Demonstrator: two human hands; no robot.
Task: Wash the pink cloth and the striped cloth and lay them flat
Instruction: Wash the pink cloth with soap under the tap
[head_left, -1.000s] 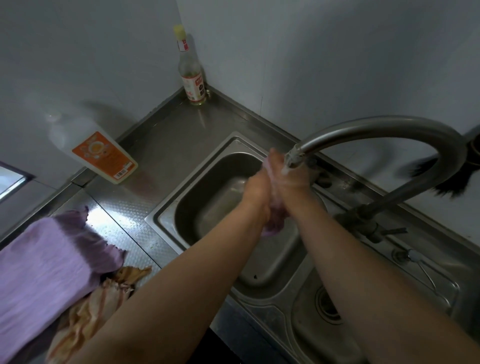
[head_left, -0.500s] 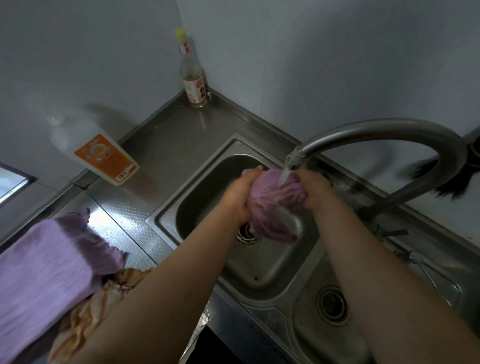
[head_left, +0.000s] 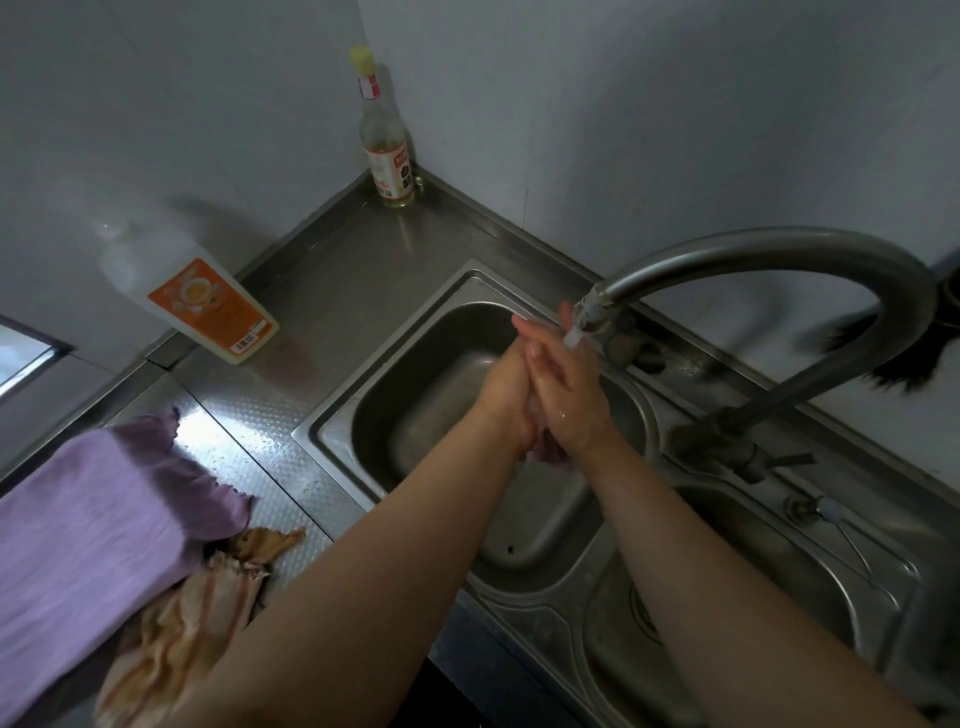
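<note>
Hands are pressed together over the left basin of the stainless steel double sink, directly below the spout of the curved grey metal faucet. Water leaves the spout and strikes the right hand near the base of the fingers. The left hand lies palm-to-palm against the right hand, with the fingers of both extended and close together, pointing away from the camera. The small wet pink cloth is squeezed between the two palms; only a crumpled portion shows below the heels of the hands, above the basin floor. How far the fingers wrap round the cloth cannot be told.

The orange-and-cream striped cloth lies bunched on the textured metal counter left of the sink, at the lower left of the view. The large lilac cloth is spread on the same counter and overlaps the upper edge of the striped cloth.

The white plastic detergent bottle with an orange label leans against the grey wall behind the counter. The clear glass bottle with a yellow cap stands upright in the back corner. The right basin contains a round drain.
</note>
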